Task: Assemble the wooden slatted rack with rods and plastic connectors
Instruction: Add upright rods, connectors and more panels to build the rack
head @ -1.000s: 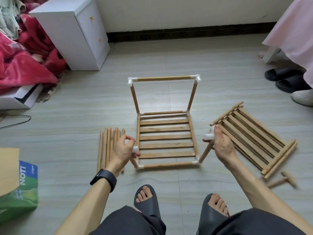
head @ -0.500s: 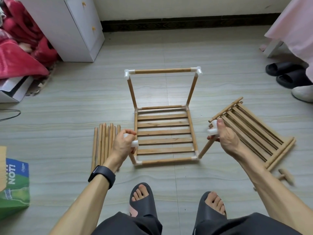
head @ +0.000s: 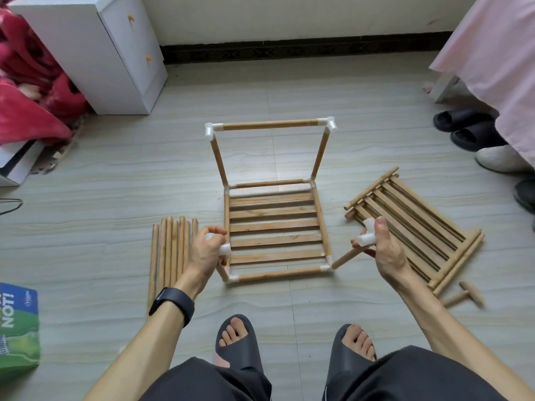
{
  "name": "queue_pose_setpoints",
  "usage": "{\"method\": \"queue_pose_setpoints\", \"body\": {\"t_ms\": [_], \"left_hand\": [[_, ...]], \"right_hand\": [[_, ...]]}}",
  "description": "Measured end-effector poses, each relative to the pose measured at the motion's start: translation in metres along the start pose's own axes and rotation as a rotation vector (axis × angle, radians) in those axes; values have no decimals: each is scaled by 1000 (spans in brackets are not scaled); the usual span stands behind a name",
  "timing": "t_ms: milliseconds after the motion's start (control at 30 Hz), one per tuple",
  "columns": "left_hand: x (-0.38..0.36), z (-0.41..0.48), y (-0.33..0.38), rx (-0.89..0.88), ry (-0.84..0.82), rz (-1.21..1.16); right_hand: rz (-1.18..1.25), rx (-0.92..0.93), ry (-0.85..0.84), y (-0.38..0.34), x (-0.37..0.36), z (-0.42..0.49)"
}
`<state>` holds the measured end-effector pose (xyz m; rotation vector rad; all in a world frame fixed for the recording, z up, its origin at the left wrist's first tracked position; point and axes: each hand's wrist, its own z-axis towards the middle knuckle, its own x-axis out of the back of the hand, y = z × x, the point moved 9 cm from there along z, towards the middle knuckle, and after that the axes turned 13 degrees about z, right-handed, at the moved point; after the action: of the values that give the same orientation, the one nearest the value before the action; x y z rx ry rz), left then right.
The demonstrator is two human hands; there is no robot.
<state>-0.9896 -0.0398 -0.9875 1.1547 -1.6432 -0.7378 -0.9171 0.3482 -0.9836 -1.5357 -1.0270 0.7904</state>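
The rack [head: 275, 233] sits flat on the floor [head: 86, 198] just ahead of the person's feet. Its slats run left to right and its two side rails run straight away from the person. At the far corners two rods rise, tilted slightly, and a top rod [head: 269, 125] joins them from side to side through a white connector at each end. The left hand [head: 207, 250] is at the near-left corner, fingers curled round a white plastic connector [head: 224, 249] that caps a short rod there; most of that rod is hidden behind the hand. The right hand [head: 385, 250] is out past the near-right corner, fingers and thumb wrapped round another connector [head: 366, 237] on the end of a rod [head: 346, 257] that leans up and out to the right from its corner joint. The rack lies between the two hands, both gripping at its near edge. A bundle of loose rods [head: 170, 250] lies just beside the left hand, pointing away from the person, and a second slatted panel [head: 414, 227] lies at an angle just behind the right hand. A small wooden mallet [head: 466, 295] rests near that panel's near end.
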Motion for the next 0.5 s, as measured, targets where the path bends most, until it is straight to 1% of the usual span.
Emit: {"method": "queue_pose_setpoints", "body": {"t_ms": [100, 200, 333, 433, 500], "left_hand": [[2, -1, -1, -7, 13, 26], [3, -1, -2, 1, 29, 46], [5, 3, 4, 41, 24, 46], [-4, 7, 12, 70, -31, 26], [-10, 6, 18, 58, -75, 52]], "right_hand": [[-10, -36, 2, 1, -3, 0], [-57, -55, -30, 4, -9, -4], [-93, -103, -70, -11, -13, -8], [-75, -102, -14, -28, -4, -5], [-57, -80, 29, -35, 3, -4]]}}
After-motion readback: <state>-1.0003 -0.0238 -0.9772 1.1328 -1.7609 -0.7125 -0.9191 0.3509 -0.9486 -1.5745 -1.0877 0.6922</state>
